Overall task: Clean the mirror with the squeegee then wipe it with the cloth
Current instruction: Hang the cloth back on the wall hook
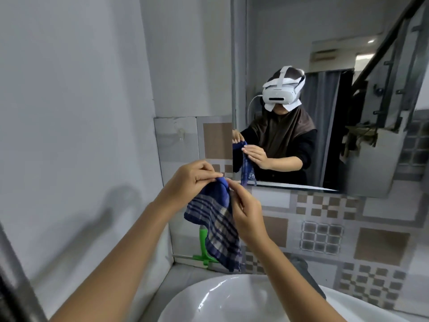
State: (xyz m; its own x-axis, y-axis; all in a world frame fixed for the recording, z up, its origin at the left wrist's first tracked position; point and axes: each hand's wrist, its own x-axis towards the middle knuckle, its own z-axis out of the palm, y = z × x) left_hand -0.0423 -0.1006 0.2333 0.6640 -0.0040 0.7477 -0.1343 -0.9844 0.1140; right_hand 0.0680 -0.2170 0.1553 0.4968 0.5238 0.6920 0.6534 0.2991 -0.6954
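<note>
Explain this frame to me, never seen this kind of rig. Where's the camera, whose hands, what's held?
There is no robot here. One wide-angle camera sits on a person's head and looks forward and down, so the two bare arms reaching in from below are the wearer's own. The left hand and right hand both pinch the top of a blue checked cloth, which hangs down between them. Ahead is the mirror; it reflects the wearer and the white headset. A green squeegee stands on the ledge behind the cloth, not held. The white sink is below.
</note>
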